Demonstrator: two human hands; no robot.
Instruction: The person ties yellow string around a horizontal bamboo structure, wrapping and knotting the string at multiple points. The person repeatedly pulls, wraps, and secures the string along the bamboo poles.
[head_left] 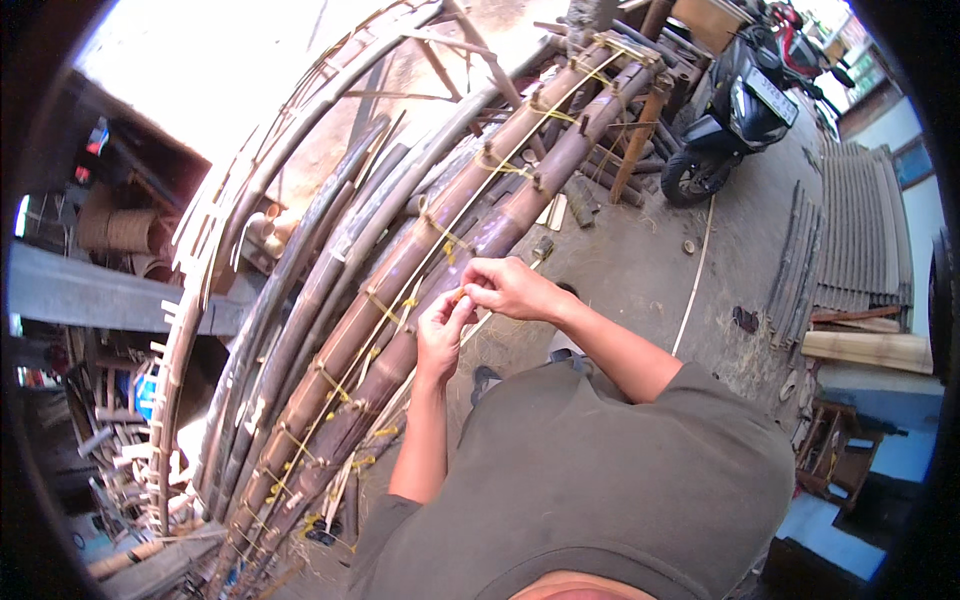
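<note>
My left hand [440, 335] and my right hand [512, 289] meet fingertip to fingertip. Both are closed in a pinch around a tiny orange-brown thing, mostly covered by the fingers; its kind cannot be made out. Just beyond them, a long brown bamboo pole [512, 215] runs from lower left to upper right. A second bamboo pole [345, 345] lies alongside it. Yellow ties [383, 306] are knotted at intervals along the pair, some with loose ends. A thin pale strip [497, 170] stretches along the poles.
More dark bamboo poles [325, 265] and a curved slatted bamboo frame [265, 170] lie to the left. A black scooter [745, 105] stands far right. Grey corrugated sheets [860, 220], a bundle of poles [793, 265] and a wooden frame [838, 452] are at the right wall.
</note>
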